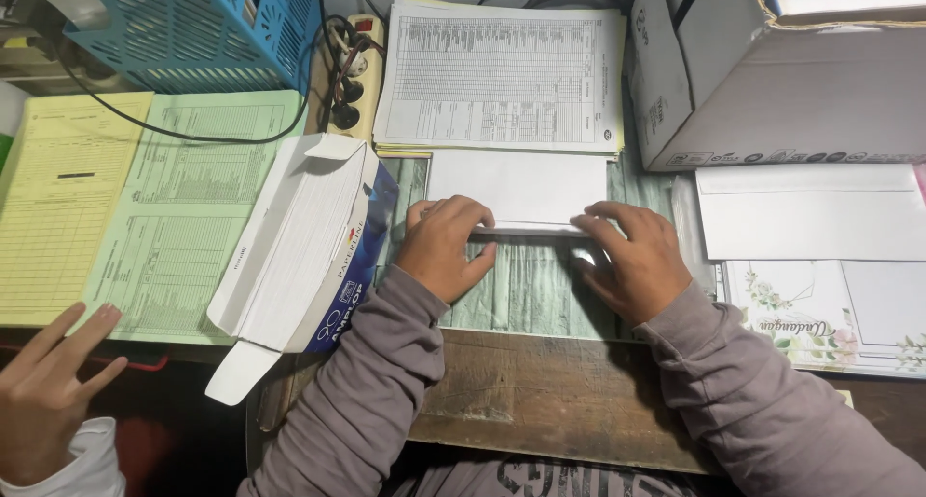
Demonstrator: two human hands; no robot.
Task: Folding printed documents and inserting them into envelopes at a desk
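Note:
A white envelope [521,186] lies flat on the table in front of me. My left hand [446,248] presses on its near left edge, fingers curled over the fold. At the near right edge, my right hand [627,258] presses down the same way. Both hands hold the envelope's front edge against the table [531,289]. An open box of white envelopes [301,246] stands just left of my left hand.
A stack of printed forms [502,72] lies behind the envelope. Green [188,207] and yellow [58,198] forms lie at left under a blue basket [193,29]. A cardboard box [772,82], more envelopes [810,212] and floral cards [830,318] sit right. Another person's hand [48,391] rests at bottom left.

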